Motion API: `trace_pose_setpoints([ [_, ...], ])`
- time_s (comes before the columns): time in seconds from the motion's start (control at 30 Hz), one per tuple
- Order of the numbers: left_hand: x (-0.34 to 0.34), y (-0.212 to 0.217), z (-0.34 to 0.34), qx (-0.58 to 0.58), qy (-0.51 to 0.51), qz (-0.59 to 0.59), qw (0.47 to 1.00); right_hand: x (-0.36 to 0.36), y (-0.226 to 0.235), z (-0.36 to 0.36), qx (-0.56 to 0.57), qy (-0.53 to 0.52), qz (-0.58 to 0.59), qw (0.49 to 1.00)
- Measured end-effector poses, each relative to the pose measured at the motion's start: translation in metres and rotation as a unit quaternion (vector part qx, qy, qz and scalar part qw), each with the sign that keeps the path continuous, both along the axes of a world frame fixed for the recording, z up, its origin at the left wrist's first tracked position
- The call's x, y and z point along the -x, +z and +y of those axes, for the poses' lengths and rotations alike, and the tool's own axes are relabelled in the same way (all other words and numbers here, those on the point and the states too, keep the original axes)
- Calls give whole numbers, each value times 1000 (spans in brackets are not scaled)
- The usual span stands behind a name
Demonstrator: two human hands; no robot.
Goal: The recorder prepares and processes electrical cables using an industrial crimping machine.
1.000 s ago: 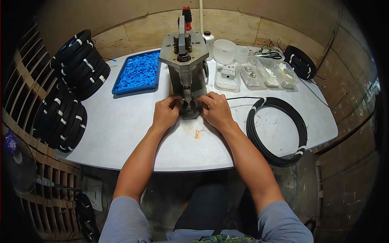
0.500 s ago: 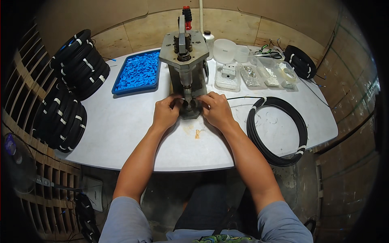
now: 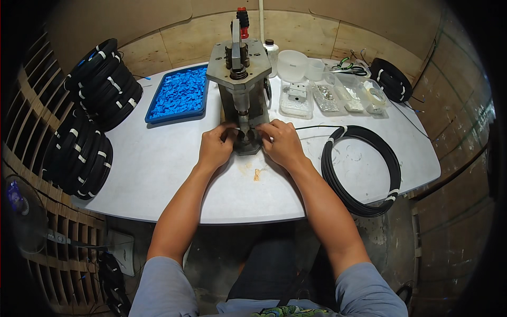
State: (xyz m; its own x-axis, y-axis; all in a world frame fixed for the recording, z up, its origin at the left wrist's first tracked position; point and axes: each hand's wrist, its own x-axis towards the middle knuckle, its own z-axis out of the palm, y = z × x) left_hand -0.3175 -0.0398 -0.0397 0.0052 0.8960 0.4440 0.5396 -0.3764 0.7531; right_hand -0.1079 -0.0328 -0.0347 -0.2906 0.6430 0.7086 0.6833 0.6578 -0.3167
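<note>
A metal bench press (image 3: 240, 74) stands upright on the white table, with its ram lowered toward the round die (image 3: 247, 142) at its foot. On the left side of the die, my left hand (image 3: 216, 145) is closed in a pinch; what its fingertips hold is hidden. My right hand (image 3: 282, 140) pinches at the die's right side. A black cable (image 3: 317, 127) runs from the coil (image 3: 328, 169) on the right into my right hand, and its end cannot be seen between the fingers.
A blue tray (image 3: 149, 119) of small blue pieces lies left of the press. Stacked black cable coils (image 3: 105, 87) stand at the far left. Clear containers (image 3: 296, 108) with small parts, a white bottle (image 3: 271, 50) and pliers (image 3: 351, 68) sit behind on the right.
Hardly anything differs: both hands stay at the die. The press's upper part appears shifted very slightly left in the picture.
</note>
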Motion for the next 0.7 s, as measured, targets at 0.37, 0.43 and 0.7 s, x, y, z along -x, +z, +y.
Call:
trace_pose_setpoints([
  [0.37,-1,3,-2,-1,-3,-10,1000,0,-1,0,9,-7,-9,1000],
  [0.43,-2,5,-3,7,-1,-7,1000,-1,-1,0,18,-1,-7,1000],
  [0.7,-2,5,-3,4,1,1,1000,-1,0,-2,8,-3,-1,1000],
])
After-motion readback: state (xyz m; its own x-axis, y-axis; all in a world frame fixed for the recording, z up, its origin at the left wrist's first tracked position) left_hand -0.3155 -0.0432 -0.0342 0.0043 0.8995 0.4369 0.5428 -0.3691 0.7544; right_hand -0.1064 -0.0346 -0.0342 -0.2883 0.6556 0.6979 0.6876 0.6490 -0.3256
